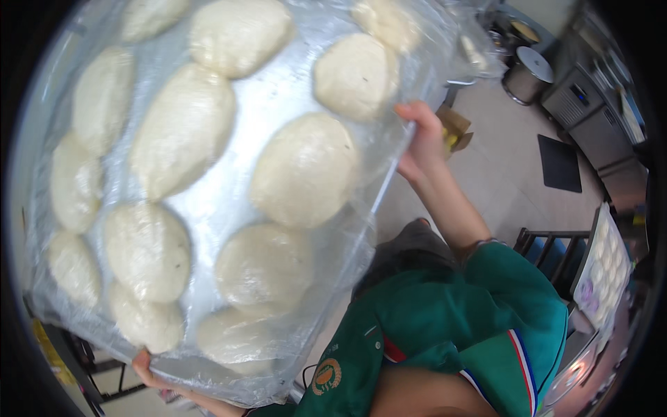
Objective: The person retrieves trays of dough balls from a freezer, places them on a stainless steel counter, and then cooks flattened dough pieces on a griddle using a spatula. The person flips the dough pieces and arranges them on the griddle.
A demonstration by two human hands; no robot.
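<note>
Clear plastic film stretches tight over a metal baking tray [243,104], and both hands are clamped on the tray's edges, far apart from each other. The right hand [422,135] grips the right edge, fingers curled over the film-wrapped rim, with the bare forearm running down to a green sleeve [486,306]. The left hand [149,368] holds the lower left edge from beneath; only the fingertips show past the wrap, so how firm that grip is I cannot tell.

The tray is lifted high and close to the head, tilted, filling most of the view between the two hands. Pale, rounded dough pieces [302,170] sit on it in rows under the film, some touching their neighbours.

As I judge it, the tilt is the risk: the soft pieces could slide or press together, and the slick film could let a hand slip, dropping the load to the floor [500,174].

Further out, a flattened cardboard box [455,128] lies on the floor beside the right hand, a black mat [559,163] beyond it, a round steel bin [528,73] stands near steel cabinets [590,111], and another tray of dough [604,260] rests on a rack at right.
</note>
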